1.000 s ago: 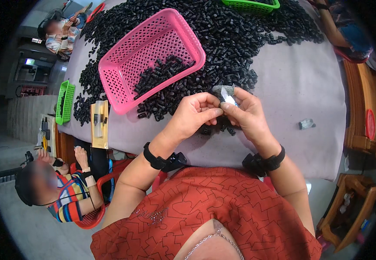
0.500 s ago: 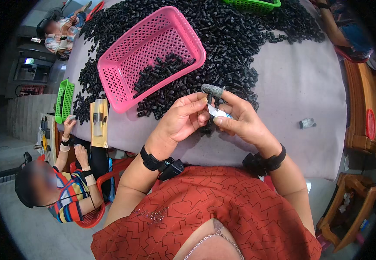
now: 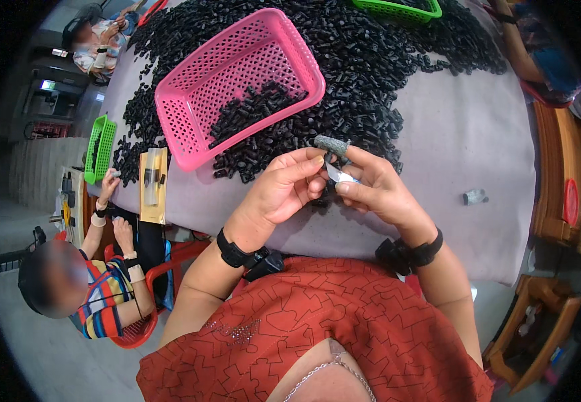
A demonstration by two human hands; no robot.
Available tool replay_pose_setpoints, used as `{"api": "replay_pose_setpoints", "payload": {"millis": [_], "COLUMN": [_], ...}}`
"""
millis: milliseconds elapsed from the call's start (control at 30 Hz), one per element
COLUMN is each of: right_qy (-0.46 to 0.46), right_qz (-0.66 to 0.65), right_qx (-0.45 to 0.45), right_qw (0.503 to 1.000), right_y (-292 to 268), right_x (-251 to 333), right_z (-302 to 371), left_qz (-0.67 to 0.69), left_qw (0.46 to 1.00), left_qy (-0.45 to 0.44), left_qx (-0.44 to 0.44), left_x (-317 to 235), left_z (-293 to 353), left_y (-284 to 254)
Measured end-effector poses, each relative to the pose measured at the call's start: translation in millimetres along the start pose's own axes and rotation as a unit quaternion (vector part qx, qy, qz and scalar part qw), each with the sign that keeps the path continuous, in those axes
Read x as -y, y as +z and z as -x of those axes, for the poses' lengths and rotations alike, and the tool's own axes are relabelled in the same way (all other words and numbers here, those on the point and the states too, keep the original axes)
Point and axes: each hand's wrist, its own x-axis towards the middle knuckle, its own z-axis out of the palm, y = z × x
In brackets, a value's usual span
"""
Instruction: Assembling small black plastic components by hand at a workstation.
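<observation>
My left hand is closed in a pinch on a small black part, mostly hidden by the fingers. Held between the thumb and fingers of my right hand is a small blade, its held end white and blue. The blade's tip sits right against the black part. A grey finger sleeve covers my right index finger. Just beyond my hands spreads a big pile of small black parts. The pink basket resting on the pile contains more of them.
A grey finger sleeve lies on the cloth-covered table at right. Green baskets stand at the left edge and far side. A yellow board carries a clear tube. Co-workers sit at left and far right; a wooden stool stands lower right.
The whole view has shifted slightly. My hands stay together around the black part, with the blade's angle a little different. The co-worker at left has moved slightly.
</observation>
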Motion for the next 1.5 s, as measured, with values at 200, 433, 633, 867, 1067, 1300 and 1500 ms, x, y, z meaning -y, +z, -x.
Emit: {"api": "replay_pose_setpoints", "payload": {"millis": [200,433,633,867,1067,1300,1500], "right_qy": [0.005,0.007,0.013,0.008,0.008,-0.007,-0.003], "right_qz": [0.009,0.002,-0.012,0.004,0.014,0.016,0.011], "right_qx": [-0.018,0.0,0.008,0.0,-0.025,-0.037,-0.055], "right_qw": [1.0,1.0,1.0,1.0,1.0,0.999,0.998], "right_y": [-2.7,4.1,-3.3,-4.7,4.3,-0.3,1.6], "right_x": [-0.7,0.6,-1.9,-4.7,-3.2,-4.5,-4.7], "right_z": [-1.3,1.4,-1.2,-1.7,-1.6,-1.8,-3.6], "left_qz": [-0.02,0.01,0.024,-0.002,-0.061,-0.072,-0.054], "left_qw": [0.999,1.0,1.0,1.0,0.997,0.995,0.996], "left_qy": [0.014,0.021,-0.001,-0.006,0.011,0.057,0.055], "left_qx": [-0.031,-0.008,-0.008,0.002,-0.048,-0.041,-0.052], "left_x": [4.0,7.4,6.3,5.9,5.5,-1.8,-0.1], "left_z": [4.0,3.3,5.1,8.0,7.8,10.5,12.3], "left_y": [3.9,-4.6,-3.1,-4.3,-3.5,0.3,-9.8]}}
